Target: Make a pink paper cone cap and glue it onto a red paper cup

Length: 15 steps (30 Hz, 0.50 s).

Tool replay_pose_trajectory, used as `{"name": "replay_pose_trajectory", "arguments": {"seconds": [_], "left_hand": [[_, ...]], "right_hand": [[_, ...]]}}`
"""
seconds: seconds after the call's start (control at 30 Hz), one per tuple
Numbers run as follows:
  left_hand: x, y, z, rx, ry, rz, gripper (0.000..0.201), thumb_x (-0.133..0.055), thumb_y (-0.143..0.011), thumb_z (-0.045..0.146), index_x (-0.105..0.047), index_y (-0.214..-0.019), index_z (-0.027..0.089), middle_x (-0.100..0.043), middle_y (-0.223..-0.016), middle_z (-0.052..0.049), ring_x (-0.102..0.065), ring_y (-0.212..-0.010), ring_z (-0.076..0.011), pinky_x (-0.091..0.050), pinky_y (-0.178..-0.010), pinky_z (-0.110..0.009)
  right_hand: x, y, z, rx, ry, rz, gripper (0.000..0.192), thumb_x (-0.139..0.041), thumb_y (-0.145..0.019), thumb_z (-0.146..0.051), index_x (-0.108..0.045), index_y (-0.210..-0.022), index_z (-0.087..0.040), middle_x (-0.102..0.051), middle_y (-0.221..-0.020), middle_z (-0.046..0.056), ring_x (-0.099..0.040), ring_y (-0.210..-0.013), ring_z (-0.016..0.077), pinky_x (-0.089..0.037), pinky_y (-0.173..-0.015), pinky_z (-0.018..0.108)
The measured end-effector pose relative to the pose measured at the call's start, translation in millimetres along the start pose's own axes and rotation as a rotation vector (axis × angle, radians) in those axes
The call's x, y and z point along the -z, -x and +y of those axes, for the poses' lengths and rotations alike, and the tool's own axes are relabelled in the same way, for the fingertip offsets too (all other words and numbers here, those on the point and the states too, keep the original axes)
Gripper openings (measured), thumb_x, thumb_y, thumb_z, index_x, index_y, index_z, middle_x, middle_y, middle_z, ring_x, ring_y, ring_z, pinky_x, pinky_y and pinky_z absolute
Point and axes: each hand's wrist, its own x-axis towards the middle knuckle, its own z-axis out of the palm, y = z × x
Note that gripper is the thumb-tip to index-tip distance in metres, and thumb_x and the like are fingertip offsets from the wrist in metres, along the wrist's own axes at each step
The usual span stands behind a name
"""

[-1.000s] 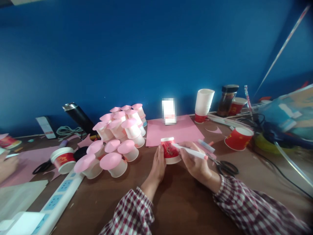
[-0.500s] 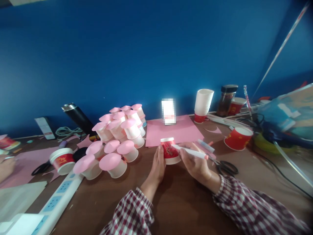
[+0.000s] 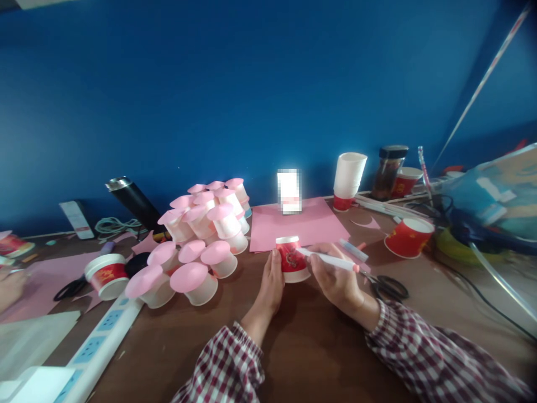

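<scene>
A red paper cup with a white rim [image 3: 291, 262] stands upside down on the brown table, in front of pink paper sheets [image 3: 289, 226]. My left hand [image 3: 272, 282] is closed around the cup's left side and steadies it. In my right hand [image 3: 338, 280] is a white marker with a pink end [image 3: 333, 261], held like a pen. Its tip is at the cup's red side; whether it touches cannot be made out. Black-handled scissors [image 3: 390, 286] and pale marker-like sticks [image 3: 353, 250] lie just right of my right hand.
Several white cups topped with pink paper cones [image 3: 191, 277] are clustered to the left. A power strip [image 3: 98, 341] lies at the front left, near a red-and-white cup [image 3: 108, 277]. Stacked white cups [image 3: 350, 173] and a red cup [image 3: 409, 238] stand right. Another person's hand [image 3: 10, 288] shows far left.
Almost nothing differs. The cup and the marker in my right hand have shifted very slightly, while my left hand stays on the cup.
</scene>
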Motion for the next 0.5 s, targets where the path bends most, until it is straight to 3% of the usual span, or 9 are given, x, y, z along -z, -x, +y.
{"name": "replay_pose_trajectory", "arguments": {"seconds": [0.4,0.5], "left_hand": [[-1.7,-0.1,1.4,0.110,0.069,0.172,0.035,-0.067,-0.073,0.036,-0.065,-0.101,0.015,-0.051,-0.134,-0.015,-0.032,-0.134,-0.0304,-0.028,-0.108,-0.038],[-2.3,-0.2,1.6,0.081,0.100,0.142,0.033,-0.067,-0.073,0.035,-0.065,-0.099,0.016,-0.054,-0.131,-0.015,-0.033,-0.133,-0.0307,-0.028,-0.108,-0.039]], "right_hand": [[0.3,0.1,-1.6,0.003,-0.067,0.001,0.011,-0.045,-0.089,-0.024,-0.055,-0.085,-0.020,-0.061,-0.070,0.003,-0.058,-0.059,0.0152,-0.051,-0.056,0.028],[-1.7,1.4,0.8,-0.007,-0.085,0.002,0.008,-0.046,-0.089,-0.023,-0.054,-0.088,-0.020,-0.062,-0.072,0.003,-0.059,-0.060,0.0155,-0.051,-0.057,0.028]]}}
